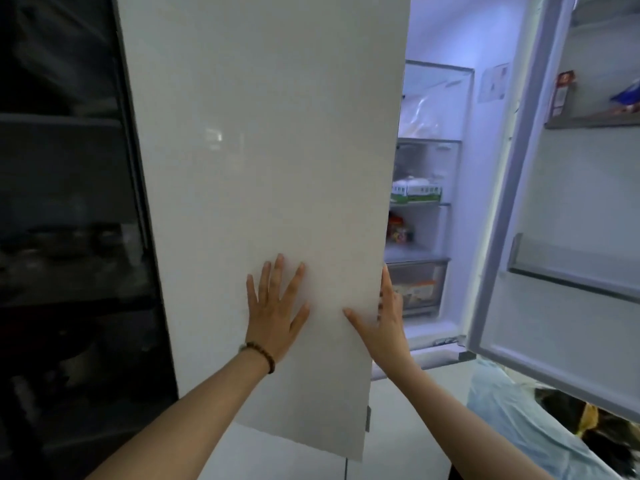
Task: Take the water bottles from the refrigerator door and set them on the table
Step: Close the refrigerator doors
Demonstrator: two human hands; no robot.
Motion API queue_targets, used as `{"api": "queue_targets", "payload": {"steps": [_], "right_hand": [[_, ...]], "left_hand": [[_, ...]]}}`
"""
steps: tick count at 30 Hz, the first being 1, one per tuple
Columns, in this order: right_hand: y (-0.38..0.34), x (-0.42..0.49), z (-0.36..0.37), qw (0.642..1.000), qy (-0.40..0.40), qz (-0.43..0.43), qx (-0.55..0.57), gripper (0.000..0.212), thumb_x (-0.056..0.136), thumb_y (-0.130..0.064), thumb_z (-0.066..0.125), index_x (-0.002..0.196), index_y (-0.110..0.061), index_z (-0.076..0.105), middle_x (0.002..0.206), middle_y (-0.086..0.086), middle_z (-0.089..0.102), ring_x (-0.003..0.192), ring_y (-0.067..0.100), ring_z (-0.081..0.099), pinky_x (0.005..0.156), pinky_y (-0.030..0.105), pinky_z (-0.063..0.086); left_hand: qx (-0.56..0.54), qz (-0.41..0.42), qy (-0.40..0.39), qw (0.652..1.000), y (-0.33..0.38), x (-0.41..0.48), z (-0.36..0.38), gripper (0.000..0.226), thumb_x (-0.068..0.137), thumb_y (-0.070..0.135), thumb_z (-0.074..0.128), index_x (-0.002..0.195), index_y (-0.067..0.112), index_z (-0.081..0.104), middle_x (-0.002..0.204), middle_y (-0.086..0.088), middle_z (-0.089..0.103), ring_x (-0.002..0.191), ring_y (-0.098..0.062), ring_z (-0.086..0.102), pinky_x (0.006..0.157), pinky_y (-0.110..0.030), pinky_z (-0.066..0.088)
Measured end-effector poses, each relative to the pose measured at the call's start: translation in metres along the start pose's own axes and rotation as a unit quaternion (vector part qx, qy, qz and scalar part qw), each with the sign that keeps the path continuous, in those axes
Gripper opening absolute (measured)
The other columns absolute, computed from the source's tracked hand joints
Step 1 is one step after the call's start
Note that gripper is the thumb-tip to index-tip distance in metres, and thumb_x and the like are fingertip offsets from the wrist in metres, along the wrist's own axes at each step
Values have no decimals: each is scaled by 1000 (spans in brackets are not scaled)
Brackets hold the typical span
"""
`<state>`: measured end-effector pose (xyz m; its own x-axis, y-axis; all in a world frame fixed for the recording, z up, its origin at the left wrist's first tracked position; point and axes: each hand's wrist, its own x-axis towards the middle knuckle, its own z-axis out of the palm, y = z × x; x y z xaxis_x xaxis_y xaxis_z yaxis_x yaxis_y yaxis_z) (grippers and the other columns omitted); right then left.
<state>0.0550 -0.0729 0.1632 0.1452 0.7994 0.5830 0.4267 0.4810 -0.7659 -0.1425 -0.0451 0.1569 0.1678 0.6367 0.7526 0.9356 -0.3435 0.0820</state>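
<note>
— Water bottles? Nowhere visible; swung-open right refrigerator door showing only bare lower shelves, small packets on the top one.

— And hands?

— Left hand flat, fingers spread, pressed on the glossy white left refrigerator door. Right hand hooked round that door's edge, thumb in front, fingers behind. Beaded bracelet on left wrist.

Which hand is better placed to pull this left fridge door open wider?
Probably the right hand: its fingers curl around the free edge of the left door, thumb on the front, so it can pull. The left hand lies flat and open on the face, with no grip.
</note>
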Motion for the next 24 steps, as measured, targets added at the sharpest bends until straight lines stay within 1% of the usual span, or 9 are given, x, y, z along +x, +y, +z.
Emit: {"api": "queue_targets", "payload": {"steps": [2, 5, 10, 12, 14, 16, 20, 22, 24], "right_hand": [[12, 20, 4, 1000, 7, -7, 6, 99, 72, -31, 75, 148, -34, 12, 123, -3, 41, 117, 19, 44, 101, 38, 40], [28, 49, 13, 1000, 12, -6, -11, 97, 74, -28, 76, 148, -29, 13, 122, -6, 37, 110, 8, 35, 93, 24, 31], [53, 86, 28, 1000, 0, 23, -14, 97, 70, -43, 75, 145, -27, 17, 125, 0, 33, 113, 7, 25, 98, 31, 32], [61, 101, 35, 999, -8, 42, -6, 98, 71, -40, 77, 145, -29, 15, 131, 3, 30, 118, 11, 27, 102, 33, 32], [66, 112, 42, 999, -6, 44, -2, 100, 70, -37, 79, 144, -28, 13, 128, 2, 27, 120, 17, 30, 104, 35, 32], [71, 120, 52, 1000, 0, 26, -2, 105, 68, -34, 80, 146, -23, 9, 131, 4, 26, 122, 17, 28, 102, 28, 28], [81, 130, 66, 1000, 14, 2, -1, 116, 66, -32, 82, 148, -20, 1, 129, -4, 18, 106, -5, 18, 92, 11, 20], [86, 135, 68, 1000, 19, 2, 5, 117, 64, -32, 84, 148, -21, 3, 126, -5, 17, 101, -7, 19, 90, 9, 21], [92, 140, 70, 1000, 19, -6, 6, 115, 64, -32, 83, 148, -21, 6, 124, -3, 18, 100, -6, 21, 94, 13, 24]], "left_hand": [[11, 27, 23, 999, -7, 15, 19, 57, 94, 53, 13, 146, 35, -1, 156, -6, -1, 143, -28, 0, 113, -48, -4], [31, 54, 60, 996, -21, 37, 47, 56, 95, 50, 16, 146, 35, 1, 156, 1, -16, 144, -20, -13, 114, -49, -5], [53, 58, 81, 994, -31, 58, 76, 57, 93, 51, 19, 146, 36, 3, 156, 5, -19, 143, -18, -16, 114, -47, -12], [58, 47, 87, 993, -32, 67, 87, 61, 92, 52, 24, 146, 36, 2, 155, 6, -20, 143, -18, -17, 114, -47, -13], [73, 32, 96, 992, -33, 73, 98, 67, 89, 52, 31, 146, 35, 1, 155, 5, -21, 143, -18, -18, 113, -48, -13], [88, 23, 99, 991, -35, 80, 107, 69, 88, 53, 32, 146, 35, -1, 155, 4, -21, 143, -20, -17, 113, -51, -12], [115, 14, 115, 987, -38, 87, 118, 70, 88, 56, 30, 146, 34, -1, 155, 2, -20, 143, -21, -17, 113, -52, -13], [132, 13, 124, 983, -40, 90, 122, 65, 91, 58, 23, 147, 33, 0, 156, 1, -19, 144, -23, -15, 113, -53, -11], [145, 8, 123, 982, -41, 94, 126, 63, 92, 59, 16, 147, 32, -1, 156, 0, -19, 144, -23, -15, 112, -55, -8]]}}
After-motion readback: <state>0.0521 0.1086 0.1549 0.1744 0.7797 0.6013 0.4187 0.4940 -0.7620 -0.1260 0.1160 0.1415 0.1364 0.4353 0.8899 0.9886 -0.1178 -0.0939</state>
